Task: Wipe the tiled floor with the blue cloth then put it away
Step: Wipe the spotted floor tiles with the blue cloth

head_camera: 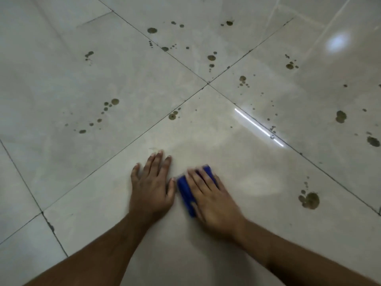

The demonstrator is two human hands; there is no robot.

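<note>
My left hand lay flat, fingers straight, on the tiled floor at lower centre. Just right of it, my right hand pressed the folded blue cloth down with extended fingers. Brown spots dotted the tiles farther right.

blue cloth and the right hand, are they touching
Touching. The head view shows the right hand lying flat on the blue cloth, fingers spread over it, pressing it onto the tiled floor.
</note>
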